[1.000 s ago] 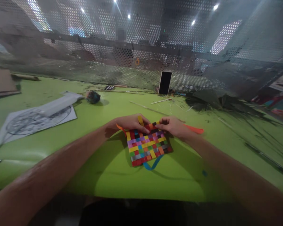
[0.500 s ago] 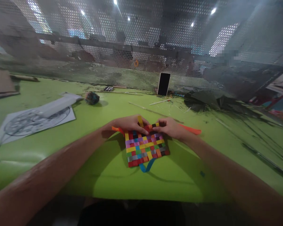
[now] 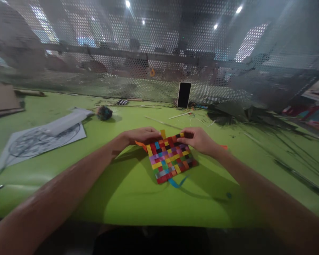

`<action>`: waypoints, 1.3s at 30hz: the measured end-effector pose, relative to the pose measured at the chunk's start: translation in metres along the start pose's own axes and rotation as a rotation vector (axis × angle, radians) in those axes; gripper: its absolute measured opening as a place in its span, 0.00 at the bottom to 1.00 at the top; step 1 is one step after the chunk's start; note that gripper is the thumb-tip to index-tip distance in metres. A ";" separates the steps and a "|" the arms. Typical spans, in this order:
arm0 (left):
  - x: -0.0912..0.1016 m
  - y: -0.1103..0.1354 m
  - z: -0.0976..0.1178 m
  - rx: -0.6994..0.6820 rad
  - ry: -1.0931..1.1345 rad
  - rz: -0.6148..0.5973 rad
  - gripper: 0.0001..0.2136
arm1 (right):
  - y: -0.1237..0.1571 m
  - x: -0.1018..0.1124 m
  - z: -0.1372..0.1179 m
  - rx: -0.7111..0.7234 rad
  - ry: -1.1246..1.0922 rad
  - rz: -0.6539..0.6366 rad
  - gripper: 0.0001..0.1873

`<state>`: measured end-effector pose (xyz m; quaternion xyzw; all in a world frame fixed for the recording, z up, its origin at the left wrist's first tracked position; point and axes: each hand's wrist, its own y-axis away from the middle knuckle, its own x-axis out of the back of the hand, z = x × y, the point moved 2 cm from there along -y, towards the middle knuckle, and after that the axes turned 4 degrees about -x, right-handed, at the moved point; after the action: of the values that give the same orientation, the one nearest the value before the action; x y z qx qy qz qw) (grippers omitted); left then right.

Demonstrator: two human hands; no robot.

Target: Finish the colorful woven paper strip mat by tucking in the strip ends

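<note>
A small woven mat of many-coloured flat strips, in a checkered weave, is tilted up from the table between my hands. My right hand pinches its upper right corner, thumb on the front face. At the upper left edge, my left hand has its fingers closed by a loose yellow strip end; its fingertips are partly hidden. An orange strip end sticks out at the left side. Below the lower edge hangs a loop of blue strip.
Paper with a dark drawing lies left, under a pale rolled piece. A dark ball sits beyond it. A phone leans on the perforated screen. Dark leaves and thin sticks lie right on the green table.
The mat has shifted right and turned counterclockwise, its right side rising. My left thumb has slid off its face to the top edge. My right hand has moved slightly right and up.
</note>
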<state>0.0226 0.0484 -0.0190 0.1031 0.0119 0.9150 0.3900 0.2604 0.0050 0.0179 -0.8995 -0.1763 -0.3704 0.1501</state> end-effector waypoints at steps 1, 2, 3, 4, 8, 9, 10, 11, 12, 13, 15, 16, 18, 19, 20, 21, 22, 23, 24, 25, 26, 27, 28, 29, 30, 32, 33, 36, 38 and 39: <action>-0.003 0.001 0.003 0.032 -0.065 -0.052 0.20 | 0.001 0.000 -0.002 0.015 0.027 0.013 0.18; -0.007 0.001 0.006 0.042 -0.111 -0.098 0.19 | 0.001 0.000 -0.004 0.029 0.053 0.024 0.17; -0.010 0.001 0.010 0.034 -0.158 -0.126 0.19 | 0.002 0.000 -0.005 0.043 0.076 0.036 0.17; -0.013 0.000 0.012 0.014 -0.205 -0.133 0.18 | 0.002 0.000 -0.006 0.052 0.093 0.045 0.16; -0.018 -0.003 0.016 -0.067 -0.347 -0.095 0.14 | 0.002 -0.001 -0.006 0.055 0.107 0.060 0.15; -0.019 -0.004 0.016 -0.075 -0.352 -0.092 0.13 | 0.001 -0.002 -0.005 0.053 0.104 0.059 0.15; -0.019 -0.005 0.016 -0.079 -0.347 -0.094 0.12 | 0.001 -0.003 -0.005 0.051 0.103 0.056 0.15; -0.019 -0.005 0.015 -0.077 -0.337 -0.097 0.12 | 0.001 -0.004 -0.004 0.050 0.104 0.055 0.15; -0.020 -0.005 0.015 -0.072 -0.322 -0.099 0.11 | 0.001 -0.004 -0.003 0.049 0.105 0.056 0.14; -0.020 -0.005 0.014 -0.066 -0.310 -0.097 0.11 | 0.001 -0.005 -0.003 0.047 0.106 0.060 0.14; -0.020 -0.006 0.012 -0.055 -0.286 -0.083 0.09 | 0.002 -0.006 -0.004 0.045 0.104 0.069 0.14; -0.020 -0.006 0.012 -0.050 -0.269 -0.073 0.08 | 0.003 -0.007 -0.005 0.042 0.101 0.073 0.14; -0.021 -0.006 0.010 -0.037 -0.234 -0.057 0.07 | 0.004 -0.008 -0.007 0.035 0.095 0.078 0.13; -0.022 -0.006 0.009 -0.031 -0.217 -0.051 0.07 | 0.004 -0.009 -0.008 0.030 0.092 0.081 0.13; -0.022 -0.006 0.009 -0.027 -0.198 -0.046 0.06 | 0.004 -0.010 -0.008 0.023 0.087 0.084 0.14; -0.023 -0.006 0.009 -0.027 -0.180 -0.038 0.06 | 0.004 -0.010 -0.008 0.014 0.076 0.084 0.14; -0.023 -0.006 0.008 -0.030 -0.161 -0.028 0.05 | 0.003 -0.010 -0.008 0.005 0.055 0.082 0.15; -0.023 -0.005 0.008 -0.035 -0.136 -0.012 0.04 | 0.002 -0.009 -0.007 -0.002 0.020 0.080 0.15; -0.023 -0.005 0.008 -0.039 -0.101 0.011 0.04 | 0.001 -0.007 -0.005 -0.007 -0.030 0.075 0.16; -0.022 -0.006 0.007 -0.042 -0.056 0.044 0.05 | -0.001 -0.004 -0.003 -0.014 -0.087 0.074 0.19; -0.020 -0.006 0.006 -0.041 0.000 0.091 0.06 | -0.003 -0.001 0.000 -0.021 -0.144 0.084 0.22; -0.018 -0.007 0.004 -0.039 0.067 0.150 0.08 | -0.006 0.004 0.003 -0.031 -0.197 0.105 0.24; -0.016 -0.008 0.002 -0.034 0.140 0.219 0.09 | -0.008 0.010 0.007 -0.055 -0.234 0.148 0.24; -0.013 -0.010 0.000 -0.034 0.215 0.294 0.10 | -0.010 0.016 0.012 -0.078 -0.258 0.216 0.24; -0.011 -0.011 -0.001 -0.038 0.285 0.364 0.11 | -0.011 0.022 0.017 -0.105 -0.287 0.298 0.22; -0.008 -0.014 -0.003 -0.061 0.396 0.474 0.09 | -0.013 0.032 0.028 -0.179 -0.347 0.470 0.19; -0.007 -0.015 -0.003 -0.081 0.435 0.512 0.07 | -0.014 0.034 0.033 -0.215 -0.378 0.529 0.18; -0.006 -0.016 -0.001 -0.142 0.500 0.577 0.05 | -0.016 0.032 0.042 -0.306 -0.484 0.524 0.15; -0.006 -0.017 0.001 -0.186 0.519 0.587 0.07 | -0.016 0.023 0.044 -0.344 -0.580 0.436 0.13; -0.006 -0.017 0.001 -0.207 0.529 0.610 0.10 | -0.016 0.018 0.044 -0.366 -0.628 0.403 0.12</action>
<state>0.0387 0.0558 -0.0206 -0.1764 -0.0113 0.9799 0.0926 0.2925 0.0405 0.0033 -0.9972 0.0349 -0.0666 -0.0036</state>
